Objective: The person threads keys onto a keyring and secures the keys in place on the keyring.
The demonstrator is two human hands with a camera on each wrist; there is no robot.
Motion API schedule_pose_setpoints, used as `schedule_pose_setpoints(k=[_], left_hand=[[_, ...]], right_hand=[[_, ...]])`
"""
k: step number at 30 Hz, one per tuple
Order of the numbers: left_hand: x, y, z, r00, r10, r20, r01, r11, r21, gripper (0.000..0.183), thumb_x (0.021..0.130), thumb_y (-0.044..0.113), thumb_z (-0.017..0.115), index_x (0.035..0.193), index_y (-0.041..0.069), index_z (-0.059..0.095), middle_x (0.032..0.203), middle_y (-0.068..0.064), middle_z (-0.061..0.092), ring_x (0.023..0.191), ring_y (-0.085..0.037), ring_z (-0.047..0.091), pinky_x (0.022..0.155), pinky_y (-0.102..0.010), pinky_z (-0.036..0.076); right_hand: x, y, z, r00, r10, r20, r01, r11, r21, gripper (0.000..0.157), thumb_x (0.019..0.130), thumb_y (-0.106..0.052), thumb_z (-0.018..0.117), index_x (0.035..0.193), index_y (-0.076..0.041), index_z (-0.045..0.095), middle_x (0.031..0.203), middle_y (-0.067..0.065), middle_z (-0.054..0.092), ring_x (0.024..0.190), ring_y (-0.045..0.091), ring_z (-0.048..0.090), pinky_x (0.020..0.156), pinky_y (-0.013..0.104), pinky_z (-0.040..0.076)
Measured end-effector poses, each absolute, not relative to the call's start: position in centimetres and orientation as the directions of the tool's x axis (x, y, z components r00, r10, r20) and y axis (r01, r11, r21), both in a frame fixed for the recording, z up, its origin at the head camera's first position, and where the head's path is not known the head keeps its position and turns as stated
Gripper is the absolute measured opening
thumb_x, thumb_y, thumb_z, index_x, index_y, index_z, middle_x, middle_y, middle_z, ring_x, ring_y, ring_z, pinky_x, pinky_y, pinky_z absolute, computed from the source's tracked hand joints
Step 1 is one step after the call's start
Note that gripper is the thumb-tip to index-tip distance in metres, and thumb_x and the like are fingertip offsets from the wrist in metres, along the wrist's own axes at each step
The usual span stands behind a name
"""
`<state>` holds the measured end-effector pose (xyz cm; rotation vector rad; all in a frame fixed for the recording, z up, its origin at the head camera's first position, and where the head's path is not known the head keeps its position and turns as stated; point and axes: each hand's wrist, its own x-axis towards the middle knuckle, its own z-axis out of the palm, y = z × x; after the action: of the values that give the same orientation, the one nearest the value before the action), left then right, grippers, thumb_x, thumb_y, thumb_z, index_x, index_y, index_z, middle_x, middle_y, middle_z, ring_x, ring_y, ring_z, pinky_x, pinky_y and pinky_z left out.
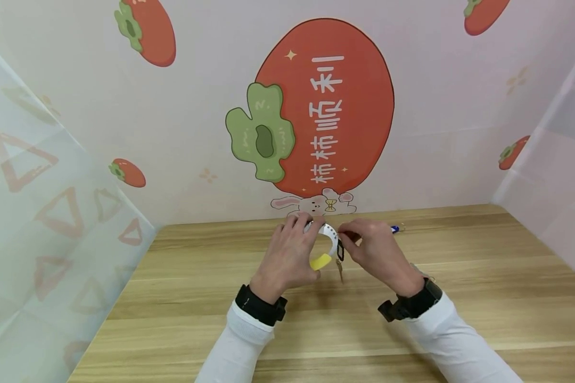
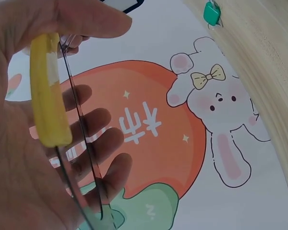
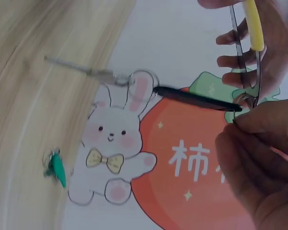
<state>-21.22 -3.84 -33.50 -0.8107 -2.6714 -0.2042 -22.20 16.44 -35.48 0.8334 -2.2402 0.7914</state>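
Note:
My left hand (image 1: 287, 255) holds a large flat metal ring (image 1: 334, 236) with small holes along it and a yellow sleeve (image 1: 320, 261) on its lower part. Beside the ring, my right hand (image 1: 376, 254) pinches between thumb and forefinger a small metal piece at the end of a black-framed key tag (image 3: 197, 99). From the tag's other end hangs a key (image 1: 340, 270) on a thin split ring. Small metal loops (image 3: 245, 99) show on the large ring by my right fingertips; whether the tag is joined to them I cannot tell.
A wooden tabletop (image 1: 196, 308) runs back to a printed wall (image 1: 196, 133). Behind my right hand lies a blue key tag (image 1: 394, 229). A green key tag (image 3: 57, 167) lies on the table in the right wrist view.

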Motion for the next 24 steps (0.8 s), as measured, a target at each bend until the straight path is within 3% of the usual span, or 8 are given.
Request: schedule_pose_setpoints(k=[6, 9, 24], left_hand=[[-21.26, -3.92, -33.54, -0.772, 0.508, 0.383, 0.56, 0.828, 0.032, 0.088, 0.062, 0.029, 0.091, 0.14, 0.019, 0.053, 0.135, -0.007, 0.052, 0.123, -0.028, 0.049, 0.1, -0.049, 0.047], [-21.32, -3.89, -33.55, -0.772, 0.499, 0.393, 0.551, 0.834, 0.024, 0.089, 0.062, 0.029, 0.091, 0.142, 0.019, 0.052, 0.137, -0.008, 0.051, 0.124, -0.029, 0.049, 0.101, -0.05, 0.046], [-21.31, -3.58, -33.64, -0.785, 0.463, 0.411, 0.501, 0.865, -0.017, 0.098, 0.058, 0.031, 0.091, 0.145, 0.018, 0.047, 0.133, -0.014, 0.053, 0.115, -0.033, 0.053, 0.092, -0.052, 0.05]], right_hand=[[-22.14, 16.35, -35.44, -0.763, -0.231, 0.603, -0.595, 0.616, -0.517, 0.006, 0.086, -0.002, 0.078, 0.091, -0.002, 0.076, 0.081, 0.004, 0.073, 0.068, 0.013, 0.069, 0.062, 0.032, 0.058], [-22.04, 16.35, -35.31, -0.8, -0.191, 0.569, -0.553, 0.605, -0.573, 0.006, 0.088, -0.005, 0.077, 0.091, -0.001, 0.077, 0.08, 0.005, 0.073, 0.068, 0.013, 0.07, 0.063, 0.033, 0.058], [-22.1, 16.5, -35.26, -0.763, -0.201, 0.614, -0.597, 0.584, -0.55, 0.004, 0.088, -0.003, 0.076, 0.089, 0.001, 0.078, 0.079, 0.005, 0.073, 0.065, 0.012, 0.067, 0.06, 0.028, 0.055]])
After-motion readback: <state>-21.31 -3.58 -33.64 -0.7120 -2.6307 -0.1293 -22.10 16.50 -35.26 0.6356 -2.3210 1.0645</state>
